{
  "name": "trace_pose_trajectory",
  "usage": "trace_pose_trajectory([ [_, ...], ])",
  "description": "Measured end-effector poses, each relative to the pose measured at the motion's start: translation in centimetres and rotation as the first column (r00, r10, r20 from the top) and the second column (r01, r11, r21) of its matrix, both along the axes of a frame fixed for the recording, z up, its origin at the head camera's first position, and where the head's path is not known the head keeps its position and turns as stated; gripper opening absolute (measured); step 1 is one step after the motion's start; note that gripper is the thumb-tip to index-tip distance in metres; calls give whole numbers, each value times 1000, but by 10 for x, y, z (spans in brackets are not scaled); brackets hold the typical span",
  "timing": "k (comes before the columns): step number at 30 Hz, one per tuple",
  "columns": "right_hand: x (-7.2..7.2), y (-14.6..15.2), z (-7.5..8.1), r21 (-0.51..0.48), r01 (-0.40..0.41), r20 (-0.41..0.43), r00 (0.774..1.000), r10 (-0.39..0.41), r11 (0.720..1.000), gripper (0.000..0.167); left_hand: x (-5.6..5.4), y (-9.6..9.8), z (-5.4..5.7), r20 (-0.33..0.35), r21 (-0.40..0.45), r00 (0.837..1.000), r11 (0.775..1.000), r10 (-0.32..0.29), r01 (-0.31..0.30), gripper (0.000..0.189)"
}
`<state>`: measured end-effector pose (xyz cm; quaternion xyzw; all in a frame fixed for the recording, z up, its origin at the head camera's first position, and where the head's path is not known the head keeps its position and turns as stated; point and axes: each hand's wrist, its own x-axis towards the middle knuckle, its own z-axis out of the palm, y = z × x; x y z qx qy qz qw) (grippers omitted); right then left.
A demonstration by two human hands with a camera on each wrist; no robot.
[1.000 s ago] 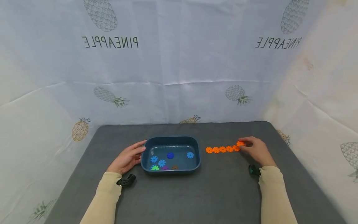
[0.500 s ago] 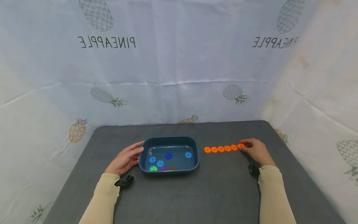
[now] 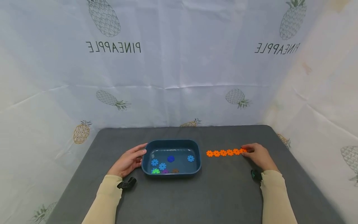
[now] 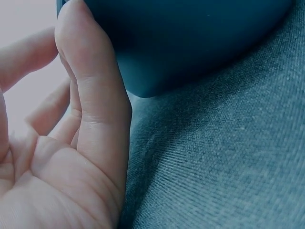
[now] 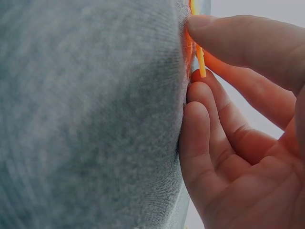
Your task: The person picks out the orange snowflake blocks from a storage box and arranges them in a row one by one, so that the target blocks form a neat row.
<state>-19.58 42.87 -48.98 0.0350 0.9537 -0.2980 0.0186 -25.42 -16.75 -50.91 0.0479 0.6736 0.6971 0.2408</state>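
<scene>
My left hand (image 3: 127,161) grips the left end of a dark blue plastic tray (image 3: 171,174), its thumb (image 4: 88,52) up at the rim. Orange flower-shaped interlocking discs (image 3: 223,153) form a nearly straight row on the table, right of the tray. At the row's right end my right hand (image 3: 258,155) pinches the last orange disc (image 3: 243,150), partly hiding it. Seen from the right wrist, that disc (image 5: 202,64) appears edge-on between thumb and fingers, close over the table cloth. The other fingertips (image 5: 194,114) of this hand rest low at the cloth.
Inside the tray lie several loose discs: light blue (image 3: 190,158), dark blue (image 3: 171,159), green (image 3: 155,171), purple (image 3: 165,171) and brown (image 3: 175,170). A dark grey cloth covers the table (image 3: 184,202). White pineapple-print curtains (image 3: 179,62) hang behind and at both sides.
The last orange disc, earlier raised and overlapping the row's end, now lies in line with the row; my right hand came down with it. My left hand stays on the tray.
</scene>
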Motion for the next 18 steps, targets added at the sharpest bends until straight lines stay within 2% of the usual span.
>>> trace_pose_trajectory([
  [8,-2,7,-5,13,-8,-9,1000,8,1000,37,-4,7,1,16,37,1000,999,0,-1,68],
  [18,-5,12,5,-20,-1,-3,1000,1,1000,45,-12,9,8,-3,29,1000,1000,-2,2,67],
])
